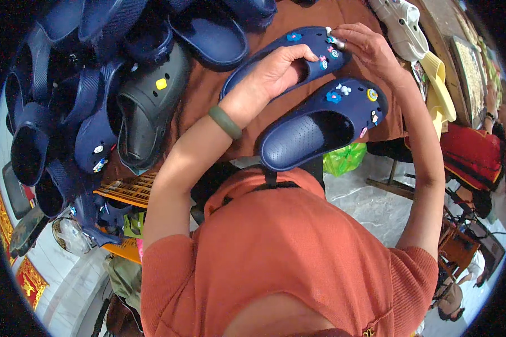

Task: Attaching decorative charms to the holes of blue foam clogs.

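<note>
My left hand (275,70) grips a navy blue clog (312,53) by its opening, fingers curled inside it. This clog carries several small coloured charms on its top. My right hand (365,48) pinches a small charm (336,40) at the clog's toe end. A second navy clog (320,126) with several charms lies just below, its heel toward my chest, resting on the brown table edge. A green bangle (226,122) sits on my left wrist.
Many dark blue clogs (90,112) and a black clog (149,106) are piled on the brown table (208,84) at left. White clog (402,22) and yellow clog (438,84) lie at right. A green bag (343,160) hangs under the table; another person sits far right.
</note>
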The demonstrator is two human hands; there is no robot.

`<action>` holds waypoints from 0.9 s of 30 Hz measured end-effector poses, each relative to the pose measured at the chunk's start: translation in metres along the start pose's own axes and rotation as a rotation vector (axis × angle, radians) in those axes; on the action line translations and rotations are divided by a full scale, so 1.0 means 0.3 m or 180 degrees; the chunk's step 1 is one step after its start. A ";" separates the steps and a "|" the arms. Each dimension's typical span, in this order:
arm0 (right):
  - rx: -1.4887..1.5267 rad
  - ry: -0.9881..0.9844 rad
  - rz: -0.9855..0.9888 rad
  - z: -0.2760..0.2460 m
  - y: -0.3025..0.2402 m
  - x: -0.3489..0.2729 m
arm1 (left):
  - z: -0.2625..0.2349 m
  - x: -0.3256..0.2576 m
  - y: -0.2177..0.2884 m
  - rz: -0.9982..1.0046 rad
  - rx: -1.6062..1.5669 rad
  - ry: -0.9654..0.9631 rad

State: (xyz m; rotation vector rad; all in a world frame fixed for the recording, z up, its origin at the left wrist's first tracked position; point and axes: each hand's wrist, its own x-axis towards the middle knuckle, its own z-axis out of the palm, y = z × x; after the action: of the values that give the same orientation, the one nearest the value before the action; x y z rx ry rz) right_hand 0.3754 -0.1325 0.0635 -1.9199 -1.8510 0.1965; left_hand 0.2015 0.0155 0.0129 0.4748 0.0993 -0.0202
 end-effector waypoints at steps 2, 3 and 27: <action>0.0244 0.0183 0.0226 0.023 0.001 -0.008 | 0.001 0.000 0.001 0.0051 -0.0031 -0.0060; 0.0505 0.0364 0.0404 0.037 0.005 -0.015 | 0.001 -0.001 0.001 0.0102 -0.0063 -0.0130; -0.0225 0.0615 0.0088 0.010 -0.077 -0.003 | 0.012 -0.020 0.008 0.0150 0.0106 0.0017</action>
State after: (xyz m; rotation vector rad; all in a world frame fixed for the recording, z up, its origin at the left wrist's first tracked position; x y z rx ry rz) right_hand 0.3530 -0.1331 0.0704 -1.9380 -1.7259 -0.0453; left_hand 0.1959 0.0159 0.0179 0.5103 0.0929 0.0256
